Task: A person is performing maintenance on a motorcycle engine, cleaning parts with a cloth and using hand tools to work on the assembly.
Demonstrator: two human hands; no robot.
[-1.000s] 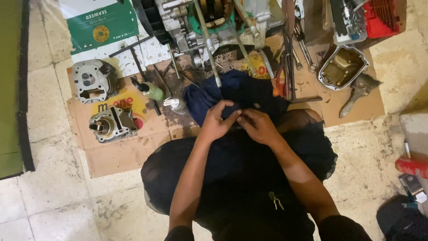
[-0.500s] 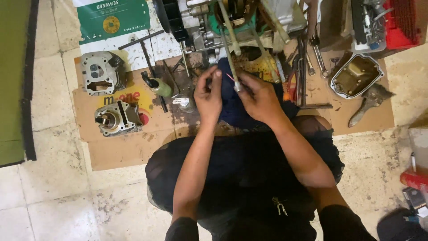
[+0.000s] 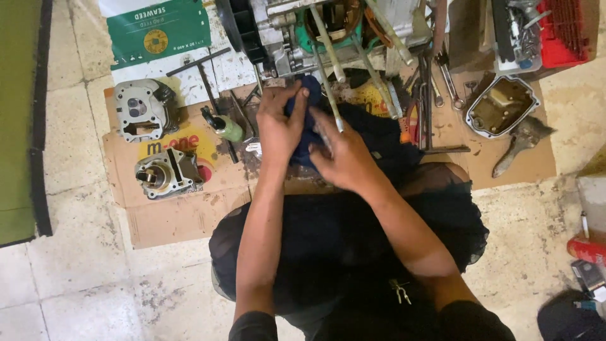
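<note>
My left hand [image 3: 279, 126] grips a bunched dark blue rag [image 3: 309, 136] just below an engine block [image 3: 315, 31] at the top centre. My right hand [image 3: 344, 155] lies against the same rag from the right, fingers closed around a small pale part that I cannot make out. One of the long metal studs [image 3: 328, 82] sticking out of the engine runs down between my two hands. My dark-clothed lap fills the lower middle of the view.
A flattened cardboard sheet [image 3: 183, 215] covers the tiled floor. On it lie a cylinder head [image 3: 142, 110], a cylinder [image 3: 167, 173], a green-handled tool [image 3: 224, 126], a T-handle wrench [image 3: 202, 72], spanners [image 3: 445, 76] and a metal cover [image 3: 502, 107]. A green board stands at the left edge.
Both hands with the rag have moved up from my lap towards the engine. The view has shifted with them.
</note>
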